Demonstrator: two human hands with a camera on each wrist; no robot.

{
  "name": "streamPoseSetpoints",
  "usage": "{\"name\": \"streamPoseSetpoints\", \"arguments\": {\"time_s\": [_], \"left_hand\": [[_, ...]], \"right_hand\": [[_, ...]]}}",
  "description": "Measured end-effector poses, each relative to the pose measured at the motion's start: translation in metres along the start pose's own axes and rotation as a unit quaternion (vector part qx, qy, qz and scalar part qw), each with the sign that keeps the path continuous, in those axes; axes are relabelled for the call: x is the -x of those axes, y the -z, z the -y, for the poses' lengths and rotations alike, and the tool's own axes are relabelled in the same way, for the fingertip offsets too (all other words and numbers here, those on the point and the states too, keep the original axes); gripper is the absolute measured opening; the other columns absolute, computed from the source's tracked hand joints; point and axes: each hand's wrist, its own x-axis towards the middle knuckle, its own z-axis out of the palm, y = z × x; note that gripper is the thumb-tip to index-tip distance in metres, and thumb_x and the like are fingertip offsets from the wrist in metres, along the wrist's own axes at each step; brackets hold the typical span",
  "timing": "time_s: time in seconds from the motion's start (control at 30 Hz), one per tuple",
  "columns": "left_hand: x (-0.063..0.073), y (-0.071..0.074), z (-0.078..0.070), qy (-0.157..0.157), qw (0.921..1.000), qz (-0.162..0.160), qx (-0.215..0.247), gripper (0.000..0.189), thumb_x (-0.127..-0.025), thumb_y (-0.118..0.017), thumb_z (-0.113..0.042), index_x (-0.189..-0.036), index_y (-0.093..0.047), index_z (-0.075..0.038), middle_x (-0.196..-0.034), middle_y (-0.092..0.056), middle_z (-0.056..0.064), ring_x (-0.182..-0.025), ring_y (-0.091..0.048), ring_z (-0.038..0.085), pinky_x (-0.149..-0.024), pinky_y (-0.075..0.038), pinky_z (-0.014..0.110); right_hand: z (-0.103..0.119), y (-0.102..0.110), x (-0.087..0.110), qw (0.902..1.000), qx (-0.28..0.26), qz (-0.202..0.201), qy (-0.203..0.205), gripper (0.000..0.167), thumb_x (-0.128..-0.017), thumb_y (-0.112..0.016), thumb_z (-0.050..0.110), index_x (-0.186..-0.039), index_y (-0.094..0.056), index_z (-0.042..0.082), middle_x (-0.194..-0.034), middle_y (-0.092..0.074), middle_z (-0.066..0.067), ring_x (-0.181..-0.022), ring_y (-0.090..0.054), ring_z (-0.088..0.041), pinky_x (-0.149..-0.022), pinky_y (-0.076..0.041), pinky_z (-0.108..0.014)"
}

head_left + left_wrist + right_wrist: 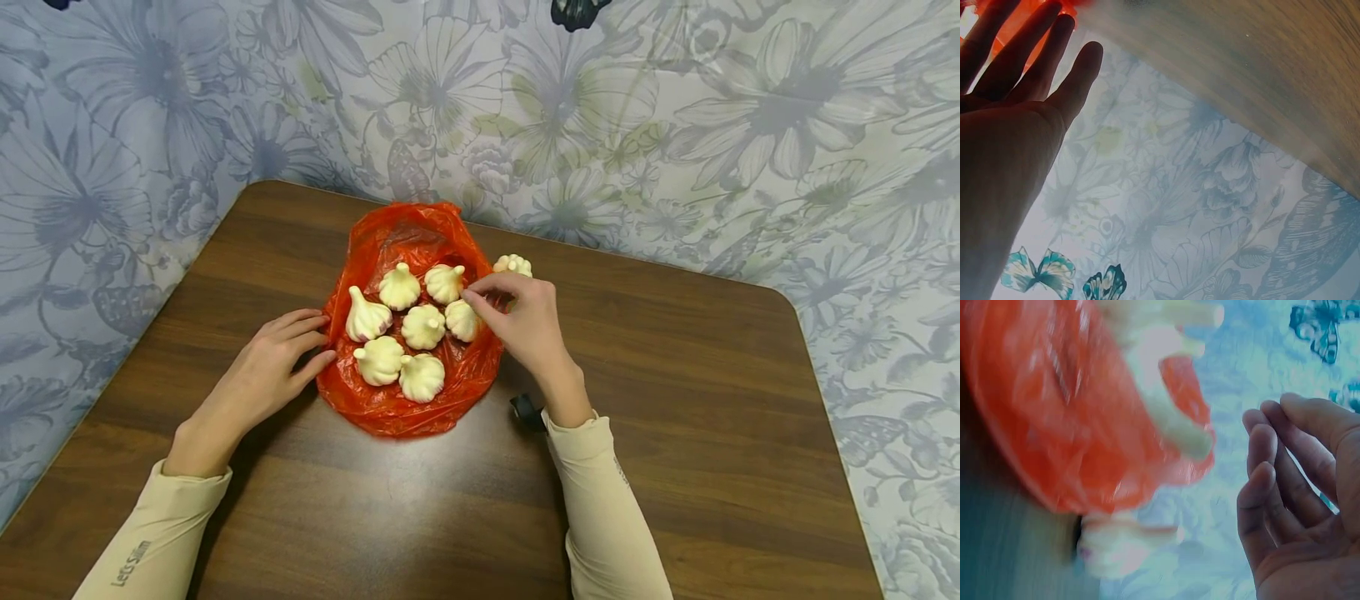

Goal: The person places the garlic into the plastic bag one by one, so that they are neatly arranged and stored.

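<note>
A crumpled red plastic bag [405, 421] lies spread on the table with several garlic bulbs [423, 327] in its middle, most with their stems up. My left hand [266, 367] is at the bag's left edge, its relaxed fingers [1041, 69] touching the plastic. Over the bag's right side hovers my right hand [528, 321], thumb and fingers bent toward each other. In the right wrist view nothing sits between those fingers [1263, 447]. Another garlic bulb [513, 265] is outside the bag, beyond the right hand and partly hidden by it; its stem shows in the right wrist view.
The brown wooden table [675, 400] has rounded far corners. Right behind it stands a wall covering [570, 125] with large flowers and butterflies. A small black item [527, 412] is beside my right wrist.
</note>
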Motion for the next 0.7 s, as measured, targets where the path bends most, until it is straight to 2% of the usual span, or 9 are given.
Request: {"name": "streamPoseSetpoints", "arguments": {"time_s": [0.17, 0.33, 0.5, 0.7], "left_hand": [[0.001, -0.002, 0.002, -0.003, 1.0000, -0.005, -0.001, 0.038, -0.076, -0.091, -0.007, -0.110, -0.078, 0.007, -0.123, -0.072, 0.029, -0.125, -0.062, 0.045, -0.105, -0.049, 0.065], [0.001, -0.002, 0.002, -0.001, 1.0000, -0.004, -0.003, 0.037, -0.077, -0.090, -0.008, -0.110, -0.078, 0.006, -0.123, -0.072, 0.029, -0.125, -0.062, 0.045, -0.105, -0.049, 0.065], [0.000, -0.002, 0.001, -0.002, 1.0000, -0.005, -0.003, 0.035, -0.079, -0.089, -0.008, -0.109, -0.078, 0.006, -0.122, -0.073, 0.029, -0.124, -0.063, 0.045, -0.105, -0.049, 0.065], [0.000, -0.001, 0.000, -0.003, 1.0000, -0.003, -0.003, 0.036, -0.080, -0.089, -0.008, -0.110, -0.078, 0.007, -0.122, -0.073, 0.028, -0.125, -0.063, 0.045, -0.106, -0.049, 0.065]], "right_hand": [[-0.014, 0.012, -0.001, 0.9980, -0.003, -0.058, -0.026, 0.010, -0.094, -0.082, 0.017, -0.092, -0.082, 0.007, -0.082, -0.077, -0.004, -0.065, -0.063, -0.013, -0.060, -0.053, -0.022], [-0.027, 0.021, -0.001, 0.9935, 0.004, -0.103, -0.049, 0.011, -0.095, -0.081, 0.018, -0.091, -0.082, 0.007, -0.082, -0.077, -0.005, -0.065, -0.062, -0.014, -0.061, -0.053, -0.022], [-0.034, 0.022, 0.000, 0.9904, 0.014, -0.117, -0.073, 0.015, -0.095, -0.081, 0.021, -0.091, -0.083, 0.007, -0.080, -0.076, -0.006, -0.065, -0.060, -0.015, -0.061, -0.051, -0.019], [-0.037, 0.021, 0.001, 0.9902, 0.018, -0.118, -0.073, 0.014, -0.094, -0.081, 0.020, -0.091, -0.082, 0.006, -0.081, -0.077, -0.007, -0.065, -0.062, -0.015, -0.062, -0.052, -0.018]]}}
